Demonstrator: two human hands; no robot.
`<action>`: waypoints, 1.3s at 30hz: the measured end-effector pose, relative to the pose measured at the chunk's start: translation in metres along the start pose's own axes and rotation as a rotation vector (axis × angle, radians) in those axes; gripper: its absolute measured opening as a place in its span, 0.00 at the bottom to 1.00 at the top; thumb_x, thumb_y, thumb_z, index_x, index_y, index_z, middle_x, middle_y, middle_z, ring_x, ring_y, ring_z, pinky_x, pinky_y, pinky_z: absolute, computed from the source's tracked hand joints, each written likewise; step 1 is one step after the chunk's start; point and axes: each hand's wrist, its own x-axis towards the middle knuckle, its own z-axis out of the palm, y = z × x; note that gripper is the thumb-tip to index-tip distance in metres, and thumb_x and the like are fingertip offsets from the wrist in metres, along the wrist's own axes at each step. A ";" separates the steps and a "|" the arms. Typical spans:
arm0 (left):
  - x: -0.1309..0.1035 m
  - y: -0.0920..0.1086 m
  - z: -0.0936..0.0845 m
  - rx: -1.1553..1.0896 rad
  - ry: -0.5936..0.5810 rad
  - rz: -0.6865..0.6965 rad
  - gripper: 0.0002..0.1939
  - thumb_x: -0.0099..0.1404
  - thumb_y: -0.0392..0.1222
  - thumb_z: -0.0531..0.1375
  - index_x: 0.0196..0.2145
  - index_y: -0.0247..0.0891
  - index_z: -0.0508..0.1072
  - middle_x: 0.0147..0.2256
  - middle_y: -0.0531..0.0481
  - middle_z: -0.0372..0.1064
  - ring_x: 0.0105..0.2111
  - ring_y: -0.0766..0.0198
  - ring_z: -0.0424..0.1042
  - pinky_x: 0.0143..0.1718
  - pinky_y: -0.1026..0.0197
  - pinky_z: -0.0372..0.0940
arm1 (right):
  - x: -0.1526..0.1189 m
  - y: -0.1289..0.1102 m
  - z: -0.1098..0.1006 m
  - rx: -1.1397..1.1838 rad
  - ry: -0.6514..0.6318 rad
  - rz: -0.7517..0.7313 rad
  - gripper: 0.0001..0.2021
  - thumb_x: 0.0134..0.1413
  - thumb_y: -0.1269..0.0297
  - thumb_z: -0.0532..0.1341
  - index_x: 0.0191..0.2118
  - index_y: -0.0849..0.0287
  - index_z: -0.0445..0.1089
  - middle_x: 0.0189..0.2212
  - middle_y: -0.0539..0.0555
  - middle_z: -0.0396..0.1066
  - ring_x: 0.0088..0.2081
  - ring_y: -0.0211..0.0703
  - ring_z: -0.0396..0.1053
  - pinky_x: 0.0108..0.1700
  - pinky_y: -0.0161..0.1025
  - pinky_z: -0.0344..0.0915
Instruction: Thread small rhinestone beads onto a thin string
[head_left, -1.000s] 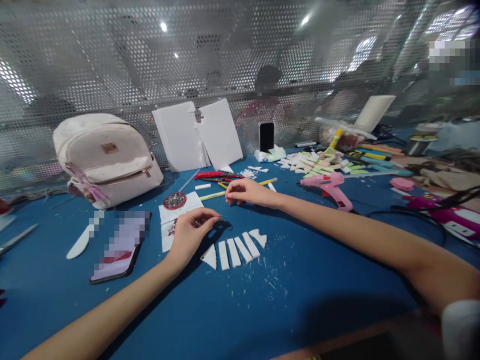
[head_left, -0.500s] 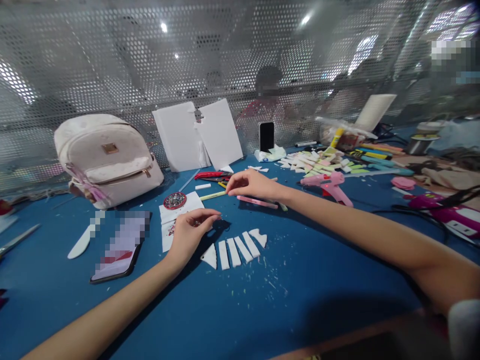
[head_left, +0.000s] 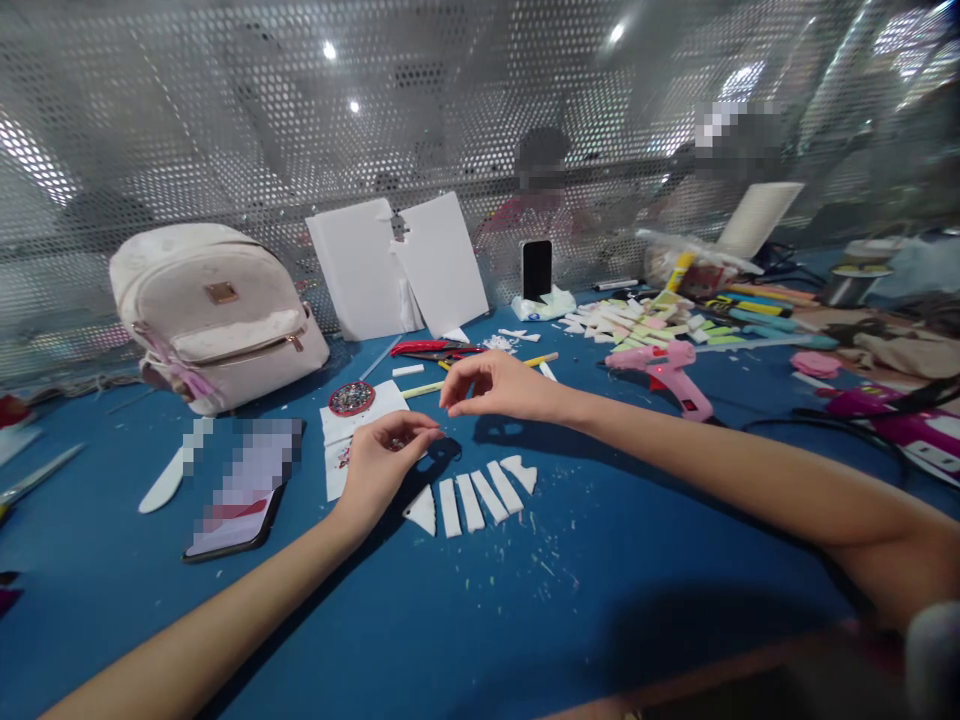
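My left hand [head_left: 386, 455] is in a pinch, thumb and forefinger together; what they hold, if anything, is too small to name. A thin dark line curves on the table beside its fingertips. My right hand [head_left: 502, 388] hangs just above and right of it, its fingers curled with the tips close together; nothing I can name shows in them. In front of both hands lies a fanned row of white foam pieces [head_left: 471, 500], strips in the middle and shaped pieces at the ends. Behind my left hand a round red-rimmed dish of tiny beads [head_left: 352, 398] rests on white paper [head_left: 388, 399].
A phone [head_left: 244, 490] and a white plastic knife [head_left: 169, 482] lie left, below a pale backpack [head_left: 217, 320]. Red-handled pliers [head_left: 435, 348] lie behind the hands. To the right are a pink glue gun [head_left: 671, 373] and a heap of foam strips [head_left: 630, 322]. White boards [head_left: 442, 265] lean at the back.
My right hand has come down and slightly left, nearer my left fingertips. The pink stick seen beneath it before is now out of sight. My left hand has barely moved.
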 end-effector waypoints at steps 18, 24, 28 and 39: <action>-0.001 0.004 0.001 0.030 0.018 0.042 0.04 0.60 0.41 0.65 0.31 0.38 0.80 0.29 0.50 0.77 0.26 0.67 0.70 0.28 0.67 0.65 | -0.007 -0.014 0.004 -0.308 0.012 -0.221 0.06 0.57 0.70 0.64 0.41 0.59 0.72 0.35 0.50 0.76 0.36 0.36 0.72 0.35 0.34 0.60; 0.000 0.003 0.001 0.040 0.018 0.050 0.05 0.60 0.41 0.65 0.31 0.38 0.80 0.29 0.49 0.77 0.25 0.67 0.70 0.26 0.67 0.65 | -0.007 -0.015 0.005 -0.296 0.013 -0.195 0.05 0.57 0.68 0.64 0.40 0.59 0.72 0.36 0.51 0.76 0.35 0.37 0.71 0.34 0.34 0.60; 0.000 0.002 0.001 0.039 0.013 0.052 0.04 0.60 0.40 0.65 0.31 0.38 0.80 0.29 0.50 0.77 0.25 0.68 0.70 0.27 0.67 0.64 | -0.007 -0.016 0.006 -0.299 0.014 -0.203 0.05 0.57 0.69 0.64 0.40 0.59 0.72 0.35 0.51 0.76 0.35 0.36 0.72 0.34 0.34 0.59; 0.000 0.004 0.002 0.051 0.011 0.064 0.05 0.60 0.41 0.65 0.30 0.38 0.80 0.29 0.50 0.77 0.25 0.67 0.69 0.27 0.67 0.64 | -0.007 -0.014 0.008 -0.312 0.020 -0.198 0.04 0.57 0.70 0.64 0.39 0.60 0.73 0.35 0.51 0.76 0.35 0.37 0.71 0.34 0.34 0.59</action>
